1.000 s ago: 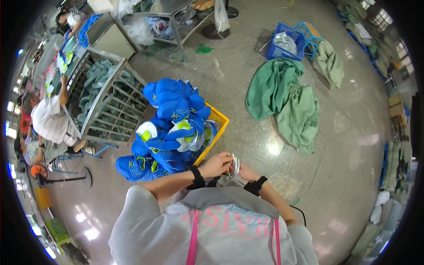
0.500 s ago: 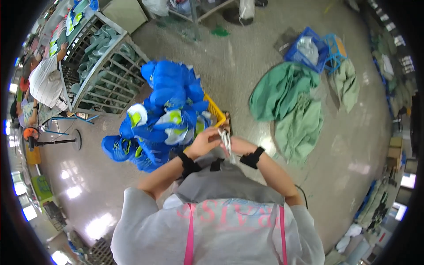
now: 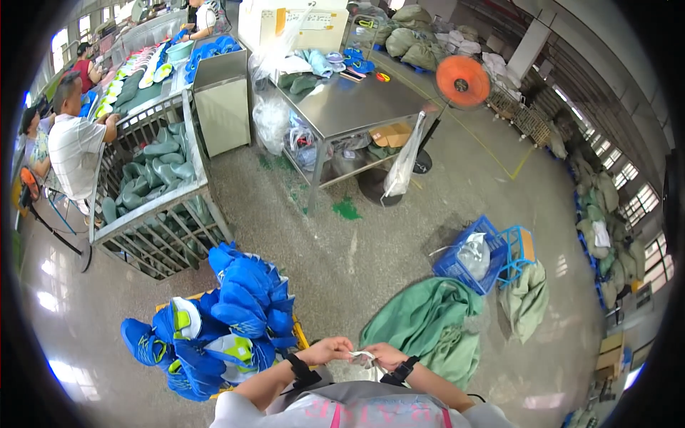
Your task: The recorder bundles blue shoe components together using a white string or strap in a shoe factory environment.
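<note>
Close in front of my body, both hands meet at a looped bundle of thin white cord [image 3: 364,356]. My left hand [image 3: 327,351] pinches one end of it between thumb and fingers. The other side is gripped by my right hand [image 3: 387,356], with loose strands hanging below. Black bands go round both wrists. Just left of my hands, blue sports shoes [image 3: 246,308] with lime-green and white parts are heaped in a yellow crate [image 3: 300,334], whose rim is mostly covered.
Green cloth sacks [image 3: 421,314] lie on the floor to the right, beside a blue basket [image 3: 457,265] and a small blue stool [image 3: 515,253]. Ahead are a metal table [image 3: 357,107], an orange fan [image 3: 462,82] and a barred cart [image 3: 150,235] of grey-green shoe-shaped pieces. People work at far left.
The view has tipped up, bringing the table and far room into sight and my hands lower in the picture. My hands have drawn slightly apart, with the white cord still between them.
</note>
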### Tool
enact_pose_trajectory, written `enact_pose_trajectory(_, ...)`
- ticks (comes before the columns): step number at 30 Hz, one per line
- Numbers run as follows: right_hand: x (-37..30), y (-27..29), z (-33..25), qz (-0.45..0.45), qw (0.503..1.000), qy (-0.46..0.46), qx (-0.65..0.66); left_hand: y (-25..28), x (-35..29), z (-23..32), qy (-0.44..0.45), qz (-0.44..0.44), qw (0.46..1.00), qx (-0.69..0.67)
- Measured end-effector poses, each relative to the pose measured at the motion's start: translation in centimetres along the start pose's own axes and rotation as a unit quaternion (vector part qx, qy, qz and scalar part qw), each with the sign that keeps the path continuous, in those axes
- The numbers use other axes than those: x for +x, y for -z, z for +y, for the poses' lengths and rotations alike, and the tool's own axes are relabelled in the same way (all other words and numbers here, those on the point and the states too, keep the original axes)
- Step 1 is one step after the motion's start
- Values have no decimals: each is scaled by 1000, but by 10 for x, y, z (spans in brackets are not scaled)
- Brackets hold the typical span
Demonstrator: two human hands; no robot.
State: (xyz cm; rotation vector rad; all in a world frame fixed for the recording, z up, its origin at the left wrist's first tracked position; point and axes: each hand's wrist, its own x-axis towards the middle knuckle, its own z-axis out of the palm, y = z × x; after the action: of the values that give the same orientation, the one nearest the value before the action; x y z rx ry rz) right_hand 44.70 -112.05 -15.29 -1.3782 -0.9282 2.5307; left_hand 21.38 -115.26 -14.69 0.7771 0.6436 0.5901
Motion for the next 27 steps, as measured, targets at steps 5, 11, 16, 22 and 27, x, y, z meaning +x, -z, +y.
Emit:
enact_pose_trajectory(5, 38, 30, -25, 68, 989, 51, 125, 14, 21, -1, 0, -8, 980, -200)
enact_pose_trajectory(11, 90, 23, -41, 199, 932, 149, 264, 46, 25, -3, -6, 217, 972, 85)
enact_pose_trajectory(16, 97, 63, -93, 190, 792, 235, 530, 74, 3, 0, -75, 450, 890, -18)
enact_pose_trajectory(22, 51, 144, -133, 366, 842, 281, 278, 201, -101, -45, 103, 789, 463, 391)
enact_pose_trajectory(27, 52, 164, -68, 413, 884, 198, 93, 260, -122, -96, 317, 678, 571, 338)
